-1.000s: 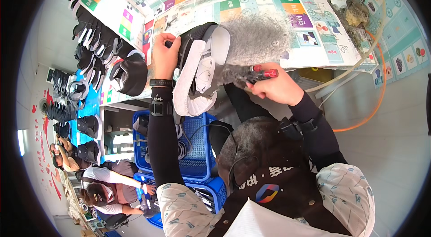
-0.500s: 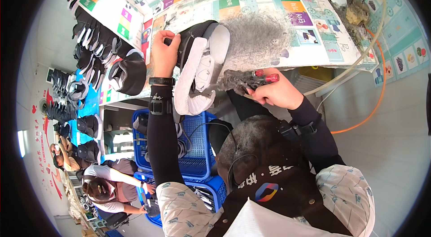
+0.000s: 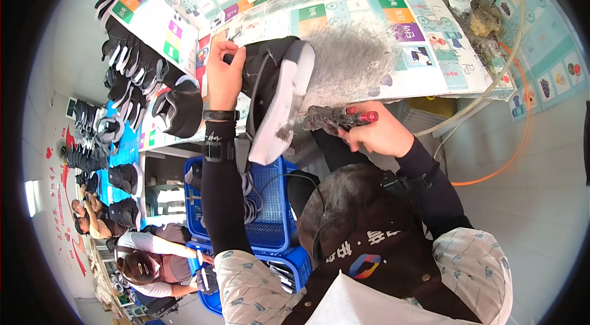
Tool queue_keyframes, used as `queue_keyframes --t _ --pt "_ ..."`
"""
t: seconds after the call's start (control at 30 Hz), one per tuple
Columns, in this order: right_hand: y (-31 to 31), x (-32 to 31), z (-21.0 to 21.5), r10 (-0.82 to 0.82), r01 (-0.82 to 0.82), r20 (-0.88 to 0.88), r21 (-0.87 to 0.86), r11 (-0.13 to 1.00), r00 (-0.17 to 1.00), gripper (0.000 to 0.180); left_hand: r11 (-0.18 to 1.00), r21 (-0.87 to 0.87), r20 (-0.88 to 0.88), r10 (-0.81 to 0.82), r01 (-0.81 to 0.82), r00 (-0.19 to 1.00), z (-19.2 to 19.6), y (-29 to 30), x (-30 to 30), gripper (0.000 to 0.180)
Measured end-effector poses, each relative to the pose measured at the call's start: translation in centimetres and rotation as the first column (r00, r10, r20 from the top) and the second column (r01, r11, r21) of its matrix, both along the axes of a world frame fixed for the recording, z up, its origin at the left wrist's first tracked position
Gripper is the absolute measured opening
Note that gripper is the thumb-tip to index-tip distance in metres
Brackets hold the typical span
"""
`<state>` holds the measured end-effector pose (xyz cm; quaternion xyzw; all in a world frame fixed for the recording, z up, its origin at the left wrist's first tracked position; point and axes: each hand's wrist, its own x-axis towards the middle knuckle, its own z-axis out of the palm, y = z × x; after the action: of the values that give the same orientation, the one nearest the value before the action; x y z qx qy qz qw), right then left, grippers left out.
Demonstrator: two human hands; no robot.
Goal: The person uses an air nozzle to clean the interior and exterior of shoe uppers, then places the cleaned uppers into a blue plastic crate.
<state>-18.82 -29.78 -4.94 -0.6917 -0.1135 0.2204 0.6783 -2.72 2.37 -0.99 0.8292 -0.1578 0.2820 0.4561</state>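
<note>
My left hand (image 3: 224, 79) grips a black shoe (image 3: 265, 79) by its opening, fingers closed on the collar. The shoe is tipped on its side above the front of the bench, its white sole (image 3: 279, 113) facing right and toward me. In my right hand (image 3: 382, 133) is what looks like a spray gun (image 3: 329, 119), crusted with dark grey fuzz and fitted with red knobs. Its fuzzy front end points left at the sole, close beside it; a dark smudge marks the sole's side there.
Grey residue covers part of the paper-covered bench (image 3: 430, 82). Another black shoe (image 3: 179, 107) stands at left, near rows of shoes. Blue baskets (image 3: 270, 226) are below. An orange hose (image 3: 527, 122) and a pale hose curve at right. A co-worker (image 3: 144, 257) handles a shoe at lower left.
The shoe has rolled in my left hand, so the white side of its sole shows instead of the patterned underside. The tool has shifted slightly, staying near the sole.
</note>
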Motion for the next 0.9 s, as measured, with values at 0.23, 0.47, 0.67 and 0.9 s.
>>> queue_keyframes --t 0.23,0.47,0.67,0.9 --pt "-5.5 0.1 0.8 -0.528 0.508 0.127 0.157 0.847 0.84 0.039 0.735 0.632 0.221 -0.475 0.245 0.852 11.0 -8.6 -2.4 0.017" --pt "-8.2 -0.9 1.1 -0.601 0.57 0.13 0.212 0.794 0.788 0.038 0.67 0.666 0.004 -0.444 0.329 0.896 3.1 -9.1 2.9 0.02" --pt "-9.3 -1.2 2.3 -0.617 0.587 0.241 0.192 0.787 0.749 0.026 0.584 0.749 0.036 0.438 -0.315 0.898 2.3 -12.4 4.7 0.03" --pt "-9.1 -1.3 0.9 -0.615 0.604 0.294 0.137 0.785 0.732 0.039 0.473 0.719 0.446 0.249 -0.51 0.86 3.5 -3.9 3.9 0.029"
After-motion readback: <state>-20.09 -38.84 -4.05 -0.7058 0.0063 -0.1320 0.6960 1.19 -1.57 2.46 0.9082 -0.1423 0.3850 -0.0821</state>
